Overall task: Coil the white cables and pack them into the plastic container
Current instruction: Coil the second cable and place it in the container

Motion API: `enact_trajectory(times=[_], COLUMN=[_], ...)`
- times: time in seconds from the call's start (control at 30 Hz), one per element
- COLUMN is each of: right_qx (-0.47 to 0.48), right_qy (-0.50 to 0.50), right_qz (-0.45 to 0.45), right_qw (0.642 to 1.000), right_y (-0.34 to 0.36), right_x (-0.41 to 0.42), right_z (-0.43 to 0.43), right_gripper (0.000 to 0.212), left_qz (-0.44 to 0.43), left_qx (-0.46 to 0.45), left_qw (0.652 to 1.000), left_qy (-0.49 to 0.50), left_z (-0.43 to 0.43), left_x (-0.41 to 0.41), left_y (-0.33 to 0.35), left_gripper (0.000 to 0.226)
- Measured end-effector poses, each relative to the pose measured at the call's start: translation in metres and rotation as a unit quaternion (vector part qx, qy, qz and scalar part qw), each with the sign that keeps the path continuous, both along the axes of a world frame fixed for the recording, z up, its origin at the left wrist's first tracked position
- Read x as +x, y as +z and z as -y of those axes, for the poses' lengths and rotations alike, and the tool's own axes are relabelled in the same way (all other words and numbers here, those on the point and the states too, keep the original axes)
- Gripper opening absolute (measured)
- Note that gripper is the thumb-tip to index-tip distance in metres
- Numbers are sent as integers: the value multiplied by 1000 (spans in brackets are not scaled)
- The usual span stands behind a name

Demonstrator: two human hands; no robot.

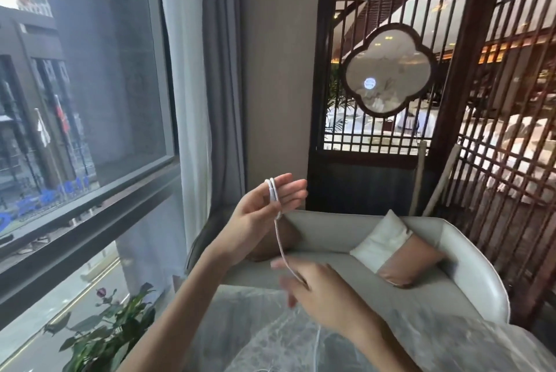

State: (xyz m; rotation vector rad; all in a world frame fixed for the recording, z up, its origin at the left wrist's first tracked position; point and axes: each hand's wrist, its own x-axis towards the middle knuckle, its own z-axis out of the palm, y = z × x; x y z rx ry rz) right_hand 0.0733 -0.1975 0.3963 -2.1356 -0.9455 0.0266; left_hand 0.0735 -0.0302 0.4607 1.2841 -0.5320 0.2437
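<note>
Roughly early-to-mid stage, by my read: one cable point(279, 239) is getting wound, nothing is showing as packed. L hand point(258, 212) is hovering up in front of the sofa point(331, 236) w/ fingers point(293, 191) mostly straight & spread; a couple of white loops are sitting round them. From there the cable is running taut, down & right, into the R hand point(325, 296), which is lower, just over the surface point(255, 326). R hand is motion-blurred; its fingers are looking curled onto the strand, pinching it, but detail is soft. Below it a thin white tail is hanging toward the surface & running off the bottom edge, so some length is waiting to be wound; can't tell how much. Container isn't in view, nor any other cables, so can't say how many are done. Left, as I'm judging it: finishing this coil, slipping it off the fingers w/o it springing loose, then boxing it.

Around: white-&-tan cushion point(388, 248) on the sofa, just behind the surface; plant point(114, 326) at lower left under the window point(90, 70); curtain point(192, 70) beside that; dark lattice screen point(511, 131) at right. Nothing is blocking the hands; the loose tail may be at risk of snagging.
</note>
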Motion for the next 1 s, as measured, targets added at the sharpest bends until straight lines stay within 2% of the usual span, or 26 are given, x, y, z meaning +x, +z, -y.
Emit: enact_trajectory(times=[0.03, 0.1, 0.2, 0.23, 0.3, 0.33, 0.4, 0.47, 0.5, 0.53, 0.6, 0.67, 0.7, 0.77, 0.8, 0.87, 1.0], right_qx=[-45, -63, -7, 31, 133, 173, 222, 263, 289, 318, 367, 387, 386, 363, 331, 256, 90], right_qy=[-2, -9, -53, -58, -10, 18, 50, 100, 96, 71, 4, -22, -1, 55, 56, 27, 16], right_qz=[30, 139, 358, 388, 335, 279, 147, -23, -59, -48, 36, 34, -31, -224, -263, -195, -48], right_qw=[999, 988, 932, 919, 933, 944, 963, 959, 951, 944, 929, 921, 922, 903, 905, 946, 995], right_y=[2, 22, 71, 87, 111, 117, 114, 95, 84, 75, 67, 65, 65, 59, 55, 39, 8], right_x=[-8, -17, -11, -3, 18, 29, 50, 63, 67, 69, 71, 74, 73, 67, 60, 42, -4], right_z=[6, 21, 39, 43, 46, 44, 35, 26, 22, 20, 20, 21, 20, 12, 8, 3, 9], right_gripper=[20, 18, 22, 19, 8, 3, 7, 2, 5, 6, 7, 11, 14, 23, 29, 40, 17], left_qz=[-3, -6, -6, 5, 28, 34, 40, 31, 17, -3, -36, -47, -41, -25, -25, -39, -70], left_qx=[25, 99, 179, 176, 145, 125, 96, 87, 88, 91, 82, 57, 51, 49, 41, 7, -74], left_qw=[1000, 995, 982, 981, 983, 985, 986, 986, 987, 990, 993, 993, 992, 991, 992, 994, 994], left_qy=[12, 2, -57, -85, -112, -115, -130, -139, -130, -108, -75, -97, -112, -124, -118, -103, -42], left_z=[-4, -7, 14, 24, 42, 47, 53, 53, 53, 53, 52, 52, 51, 46, 42, 31, 13], left_x=[1, -1, -12, -16, -22, -24, -27, -29, -30, -30, -28, -29, -28, -26, -25, -22, -6], left_y=[-3, -13, -26, -26, -23, -20, -11, -5, -3, -3, -7, -9, -10, -7, -4, 0, -3], left_gripper=[45, 44, 39, 38, 36, 36, 36, 36, 38, 41, 46, 43, 41, 39, 41, 46, 52])
